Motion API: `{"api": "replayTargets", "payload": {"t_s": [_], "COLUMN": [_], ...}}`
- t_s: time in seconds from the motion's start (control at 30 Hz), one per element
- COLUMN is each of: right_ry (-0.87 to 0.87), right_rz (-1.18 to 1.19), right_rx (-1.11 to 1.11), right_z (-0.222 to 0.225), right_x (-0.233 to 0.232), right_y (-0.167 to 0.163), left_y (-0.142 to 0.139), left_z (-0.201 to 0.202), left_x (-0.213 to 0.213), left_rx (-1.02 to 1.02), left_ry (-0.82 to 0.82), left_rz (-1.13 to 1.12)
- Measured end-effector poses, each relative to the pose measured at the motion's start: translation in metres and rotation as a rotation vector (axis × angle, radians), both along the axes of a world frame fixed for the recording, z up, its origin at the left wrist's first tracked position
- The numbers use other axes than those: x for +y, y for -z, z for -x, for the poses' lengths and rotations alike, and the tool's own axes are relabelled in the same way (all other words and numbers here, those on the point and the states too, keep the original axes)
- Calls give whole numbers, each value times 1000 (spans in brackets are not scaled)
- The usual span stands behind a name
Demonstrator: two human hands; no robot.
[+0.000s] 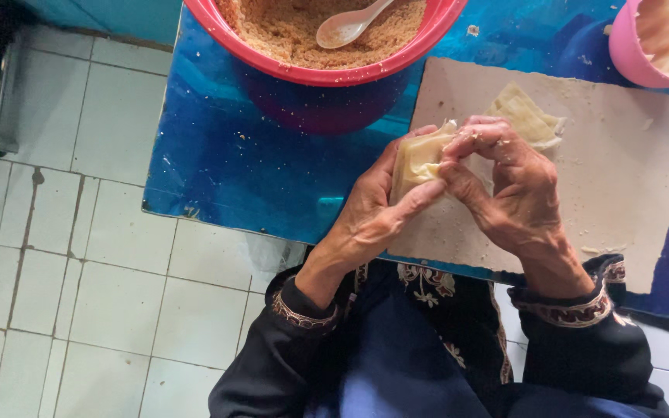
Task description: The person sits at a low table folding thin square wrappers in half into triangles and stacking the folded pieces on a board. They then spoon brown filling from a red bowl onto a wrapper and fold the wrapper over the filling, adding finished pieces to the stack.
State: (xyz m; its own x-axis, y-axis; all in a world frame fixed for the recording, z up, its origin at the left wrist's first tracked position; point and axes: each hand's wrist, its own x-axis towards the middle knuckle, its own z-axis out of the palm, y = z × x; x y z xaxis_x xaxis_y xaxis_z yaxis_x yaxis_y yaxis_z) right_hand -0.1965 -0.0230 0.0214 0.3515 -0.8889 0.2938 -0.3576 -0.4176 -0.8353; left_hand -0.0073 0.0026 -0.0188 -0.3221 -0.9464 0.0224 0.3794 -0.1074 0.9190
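A pale yellow pastry wrapper [416,159], folded into a small parcel, is held between both my hands above the board. My left hand [369,213] cups it from below and behind, thumb along its lower edge. My right hand [509,190] pinches its upper right corner with fingertips. A stack of more pale wrappers [528,116] lies on the beige board [629,170] just beyond my right hand. A red bowl [327,73] of brown crumbly filling with a white spoon [346,27] stands at the top.
The board rests on a blue table [234,147]. A pink cup [652,42] with pale contents stands at the top right. White floor tiles [63,255] spread to the left. Crumbs dot the board and table.
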Motion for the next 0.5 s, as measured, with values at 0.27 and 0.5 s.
{"api": "replayTargets", "payload": {"t_s": [0.27,0.5], "right_ry": [7,-76], "right_rz": [-398,-392], "right_rx": [-511,-515], "right_z": [3,6], "right_x": [0,2], "right_y": [-9,-6], "left_y": [-1,-2], "left_z": [-3,2], "left_x": [2,2], "left_rx": [107,35], "left_ry": [58,12], "left_rz": [-24,-19]}}
